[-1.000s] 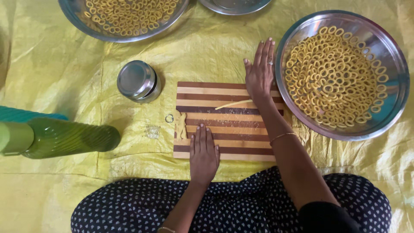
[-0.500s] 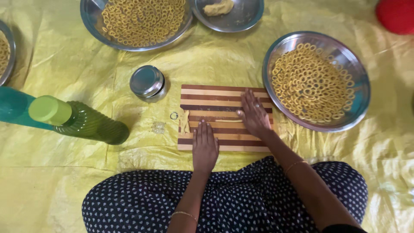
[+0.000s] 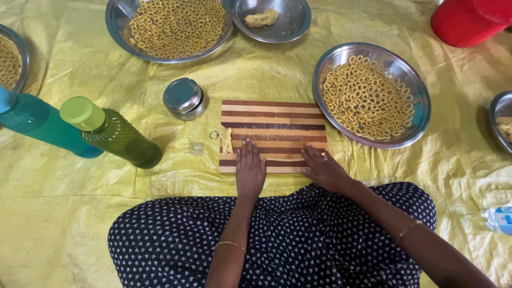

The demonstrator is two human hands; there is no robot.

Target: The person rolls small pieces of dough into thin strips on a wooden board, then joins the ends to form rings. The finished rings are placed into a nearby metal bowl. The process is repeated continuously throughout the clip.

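Note:
Both hands lie flat on a striped wooden board (image 3: 273,114) on the floor in front of my lap. My left hand (image 3: 249,169) presses on the board's near edge. My right hand (image 3: 323,169) rests at the near right corner, fingers spread. A thin rope of yellow dough (image 3: 282,159) stretches between the two hands under the fingers. A small strip of dough (image 3: 228,141) and a tiny dough ring (image 3: 214,135) lie at the board's left edge.
A steel plate (image 3: 418,98) of dough rings sits right of the board, another (image 3: 118,21) at the back, a steel bowl (image 3: 296,24) with a dough lump beside it. A small steel tin (image 3: 183,98), a green bottle (image 3: 114,133), a teal bottle (image 3: 37,122) stand left. Red container (image 3: 469,20) far right.
My right hand came back from the ring plate to the board's near edge and now lies on the dough rope. The left hand stayed on the board. The view shifted back.

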